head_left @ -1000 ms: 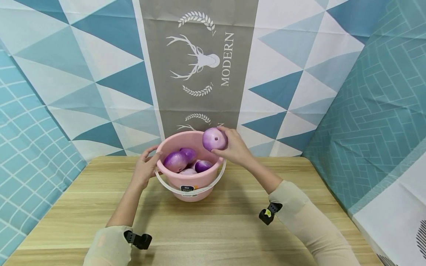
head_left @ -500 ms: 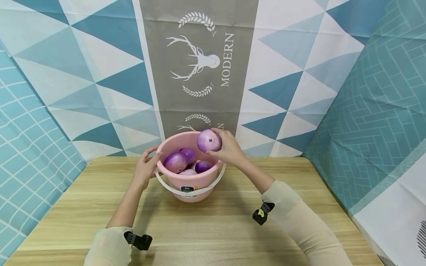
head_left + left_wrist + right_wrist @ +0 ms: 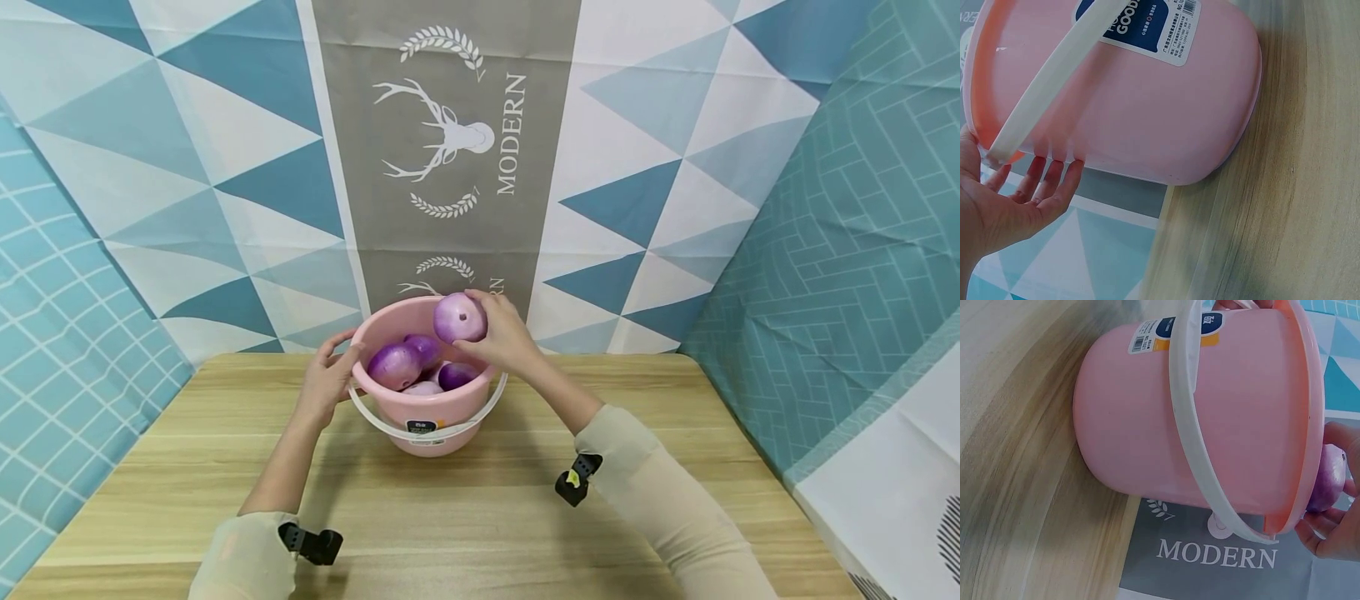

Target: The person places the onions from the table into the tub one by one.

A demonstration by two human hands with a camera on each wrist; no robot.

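Note:
A pink bucket (image 3: 438,413) stands upright on the wooden table, its white handle (image 3: 429,434) hanging down across the front. My left hand (image 3: 327,382) holds the bucket's left side, thumb over the rim and fingertips against the outer wall, as the left wrist view shows. My right hand (image 3: 504,333) grips a red onion (image 3: 459,317) between thumb and fingers, over the right back part of the bucket's opening. Inside lie several more red onions, among them a large one (image 3: 394,367) at the left and a darker one (image 3: 456,376) at the right.
The table (image 3: 450,525) has its far edge against a patterned wall cloth (image 3: 457,233) just behind the bucket. At the right stands a white object (image 3: 900,492) with a dark grille. Black straps with small cameras (image 3: 572,488) sit on both wrists.
My right hand has moved left with the red onion, from over the bucket's right rim further in over the opening. The left hand and the bucket have stayed in place.

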